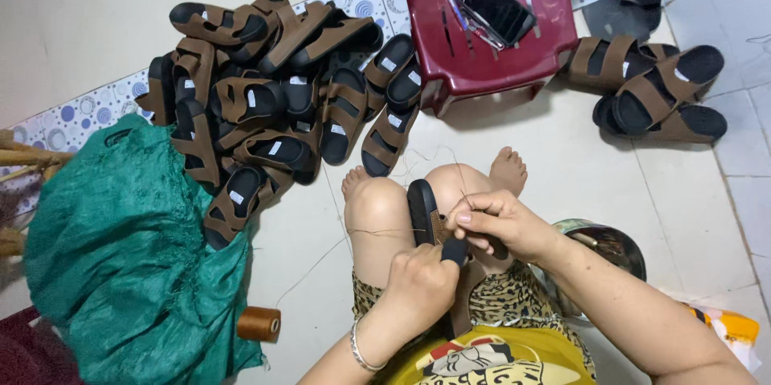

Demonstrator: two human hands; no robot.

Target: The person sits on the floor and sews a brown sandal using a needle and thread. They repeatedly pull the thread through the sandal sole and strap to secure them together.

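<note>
Left hand point(419, 282) clamped around black-soled sandal point(434, 228) wedged between knees, right hand point(499, 223) pinching its brown strap, thread point(377, 232) taut leftward, pale tiled floor point(578, 168), sandal heap point(273, 104) far left, red stool point(482, 24) ahead, bare tile between.

Soft even light, sharp, slight wide-angle.

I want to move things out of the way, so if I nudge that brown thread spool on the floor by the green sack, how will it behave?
The thread spool lies on its side on smooth tile, so it would probably roll. It looks small, likely light. A strand seems to run toward the sandal in the hands, so it may unwind.
</note>
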